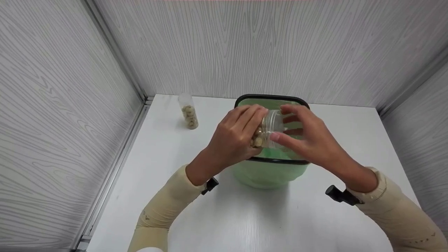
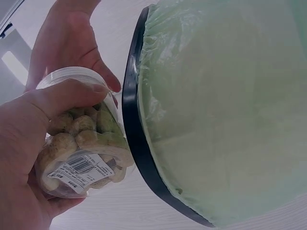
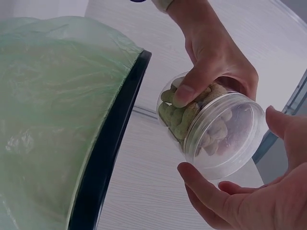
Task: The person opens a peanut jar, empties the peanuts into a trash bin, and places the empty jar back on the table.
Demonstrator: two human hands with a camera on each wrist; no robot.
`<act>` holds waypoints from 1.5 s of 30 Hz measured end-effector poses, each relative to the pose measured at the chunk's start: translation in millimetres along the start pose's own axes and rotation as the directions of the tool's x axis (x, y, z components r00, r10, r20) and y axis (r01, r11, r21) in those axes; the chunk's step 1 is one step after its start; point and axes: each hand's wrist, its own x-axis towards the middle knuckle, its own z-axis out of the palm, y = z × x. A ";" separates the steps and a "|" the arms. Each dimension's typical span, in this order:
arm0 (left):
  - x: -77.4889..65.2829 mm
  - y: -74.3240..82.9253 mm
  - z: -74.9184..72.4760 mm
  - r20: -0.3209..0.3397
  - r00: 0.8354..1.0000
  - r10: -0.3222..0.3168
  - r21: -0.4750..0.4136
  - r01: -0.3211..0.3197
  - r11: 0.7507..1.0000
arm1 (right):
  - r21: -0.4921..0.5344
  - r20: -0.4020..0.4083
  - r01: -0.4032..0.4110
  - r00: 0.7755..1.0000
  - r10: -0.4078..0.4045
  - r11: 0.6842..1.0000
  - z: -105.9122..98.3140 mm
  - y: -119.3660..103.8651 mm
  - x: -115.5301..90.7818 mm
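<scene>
My left hand grips a clear plastic jar of what look like unshelled peanuts, thumb and fingers round its body. The jar lies tilted on its side, its clear lid facing right. Part of a white barcode label shows below the thumb. Around the lid my right hand is spread, with fingertips at opposite sides of the rim; firm contact is not plain. In the head view both hands are over a bin with a green bag liner and black rim.
On the white table, a clear tube partly filled with tan, ring-like pieces stands at the back left. Grey wood-grain panels enclose the table at the back and both sides. The bin's black rim is close beside the jar.
</scene>
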 end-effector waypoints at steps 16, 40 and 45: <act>-1.5 1.8 1.9 0.018 1.000 -0.018 -0.027 0.019 0.999 | -0.012 -0.019 0.167 0.986 -0.167 0.986 4.8 4.8 -0.9; -1.2 0.7 2.9 0.033 0.999 -0.010 -0.036 0.011 0.999 | -0.179 -0.028 0.354 0.931 -0.364 0.918 -2.1 5.6 -3.5; -0.9 0.4 2.3 0.035 0.999 -0.015 -0.044 0.017 0.999 | -0.195 -0.054 0.372 0.920 -0.389 0.908 -4.2 6.3 -4.8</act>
